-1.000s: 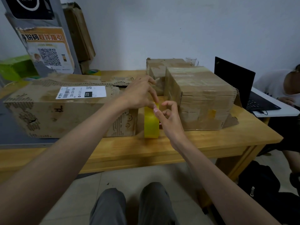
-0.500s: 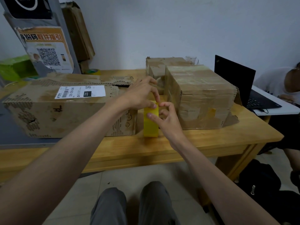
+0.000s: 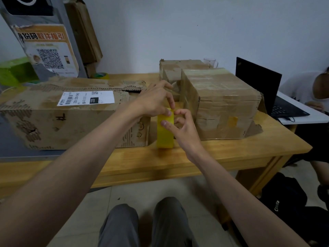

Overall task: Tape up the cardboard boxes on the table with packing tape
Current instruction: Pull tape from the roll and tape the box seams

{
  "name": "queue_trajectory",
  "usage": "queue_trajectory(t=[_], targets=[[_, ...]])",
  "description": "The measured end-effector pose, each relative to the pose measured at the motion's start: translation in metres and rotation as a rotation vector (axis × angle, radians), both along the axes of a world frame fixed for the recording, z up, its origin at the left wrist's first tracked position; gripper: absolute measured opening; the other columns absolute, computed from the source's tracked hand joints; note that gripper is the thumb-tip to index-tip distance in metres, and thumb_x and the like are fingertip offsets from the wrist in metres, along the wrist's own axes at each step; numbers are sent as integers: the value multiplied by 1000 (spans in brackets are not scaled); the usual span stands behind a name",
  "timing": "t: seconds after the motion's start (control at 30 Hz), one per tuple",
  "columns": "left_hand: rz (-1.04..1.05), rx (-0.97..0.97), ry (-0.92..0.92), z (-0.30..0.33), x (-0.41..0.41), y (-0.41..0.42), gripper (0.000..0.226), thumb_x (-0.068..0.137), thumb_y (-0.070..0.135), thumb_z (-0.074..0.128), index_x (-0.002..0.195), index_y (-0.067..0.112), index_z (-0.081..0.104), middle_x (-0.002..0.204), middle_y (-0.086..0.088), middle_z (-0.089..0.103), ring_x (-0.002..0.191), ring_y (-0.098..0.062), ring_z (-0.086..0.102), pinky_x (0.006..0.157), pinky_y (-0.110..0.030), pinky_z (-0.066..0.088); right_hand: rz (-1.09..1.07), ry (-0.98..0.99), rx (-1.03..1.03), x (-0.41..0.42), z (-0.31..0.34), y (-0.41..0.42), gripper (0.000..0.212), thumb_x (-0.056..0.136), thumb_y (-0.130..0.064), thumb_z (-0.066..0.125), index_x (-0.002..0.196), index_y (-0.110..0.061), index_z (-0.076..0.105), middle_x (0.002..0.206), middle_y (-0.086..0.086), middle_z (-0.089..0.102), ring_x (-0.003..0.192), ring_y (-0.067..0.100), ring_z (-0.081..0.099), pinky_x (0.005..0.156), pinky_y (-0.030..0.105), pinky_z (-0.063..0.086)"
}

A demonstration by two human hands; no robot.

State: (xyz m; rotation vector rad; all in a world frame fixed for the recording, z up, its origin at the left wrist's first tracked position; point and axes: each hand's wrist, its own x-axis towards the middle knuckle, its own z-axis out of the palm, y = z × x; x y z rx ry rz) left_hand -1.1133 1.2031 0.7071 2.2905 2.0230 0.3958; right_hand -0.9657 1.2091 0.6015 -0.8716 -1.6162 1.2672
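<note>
A yellow tape roll [image 3: 165,132] stands on edge on the counter [image 3: 231,150], between the long box [image 3: 74,113] and the square box [image 3: 220,102]. The left hand [image 3: 153,102] pinches its top; the right hand [image 3: 181,127] has a curled grip on its side.

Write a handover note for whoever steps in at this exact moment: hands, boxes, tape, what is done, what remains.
Left hand: fingers pinch the top of the yellow tape roll.
Right hand: thumb presses the roll's face, fingers curled behind it.
The roll stands on edge on the wooden table, between the long labelled box and the cube-like box. A smaller box sits behind.
Done: no free strip of tape shows yet.
Left: find the tape end, pull a strip, seal the boxes. The long box's top looks torn and open.
</note>
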Motion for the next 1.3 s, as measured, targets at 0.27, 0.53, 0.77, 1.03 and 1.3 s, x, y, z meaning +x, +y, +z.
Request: queue_trajectory(t=[0.27, 0.53, 0.77, 1.03, 1.3], targets=[[-8, -42, -48, 0, 0, -2, 20, 84, 28, 80, 81, 41, 65, 154, 4, 35, 145, -24, 28, 118, -52, 24, -6, -13, 27, -1, -2, 0, 60, 76, -52, 80, 120, -30, 45, 107, 8, 69, 106, 22, 64, 96, 48, 49], [41, 63, -58, -5, -1, -8, 19, 83, 34, 81, 96, 40, 70, 154, 7, 35, 144, -22, 29, 115, -53, 28, -9, 1, 22, -1, -3, 2, 54, 83, -43, 79, 121, -26, 46, 108, 9, 69, 103, 22, 64, 92, 45, 50], [27, 28, -59, -3, -3, -6, 19, 83, 33, 80, 99, 37, 70, 155, 7, 33, 145, -24, 27, 116, -47, 26, -4, -12, 25, 0, -3, 3, 53, 84, -42, 79, 121, -26, 45, 108, 8, 70, 107, 21, 63, 96, 46, 48], [-8, -56, -71, -1, -5, -5, 14, 86, 29, 78, 88, 37, 66, 155, 3, 32, 145, -25, 24, 119, -49, 22, 13, -6, 38, 0, -5, 3, 56, 80, -46, 80, 119, -28, 44, 105, 10, 68, 105, 28, 64, 91, 48, 50], [33, 17, -36, -3, -5, -6, 25, 84, 37, 79, 107, 35, 72, 157, 5, 30, 146, -28, 24, 118, -52, 23, 21, 16, 28, 0, -3, 3, 51, 86, -37, 77, 122, -23, 44, 105, 4, 69, 90, 5, 64, 79, 28, 49]])
